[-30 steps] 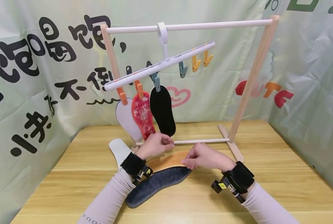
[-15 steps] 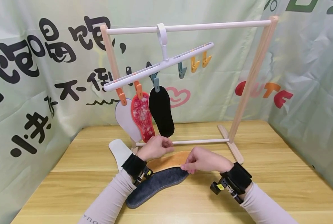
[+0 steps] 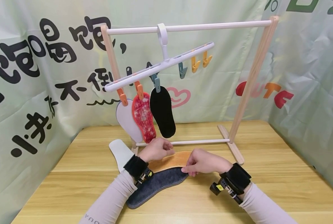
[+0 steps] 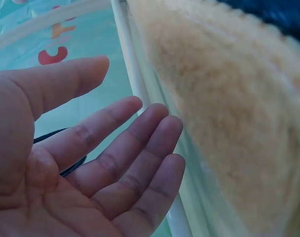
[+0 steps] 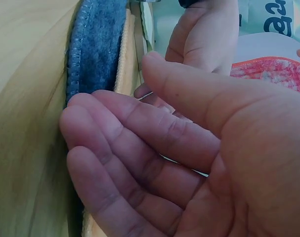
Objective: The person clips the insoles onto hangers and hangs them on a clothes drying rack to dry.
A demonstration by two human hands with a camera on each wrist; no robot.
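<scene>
On the table a dark grey insole (image 3: 158, 185) with a stitched edge lies beside an orange-tan fleecy insole (image 3: 169, 161), their long edges together. My left hand (image 3: 156, 149) hovers over the tan insole's far side; in the left wrist view its fingers are relaxed and apart from the thumb, holding nothing. At the insoles' right end is my right hand (image 3: 207, 161), fingers loosely bent and right at the dark insole's edge (image 5: 98, 44), thumb standing apart. A white insole (image 3: 120, 152) lies partly behind the left wrist.
Behind the hands stands a wooden rack (image 3: 250, 77). From its bar a tilted white hanger (image 3: 166, 63) carries clipped white (image 3: 127, 121), red patterned (image 3: 144, 118) and black (image 3: 162, 112) insoles at left. Its teal clip (image 3: 182, 71) and yellow clips (image 3: 195, 64) at right hold nothing.
Both hands have come slightly nearer the person; the right hand's thumb has shifted from the tan insole's edge toward the dark insole's end. The hanging insoles stay where they were.
</scene>
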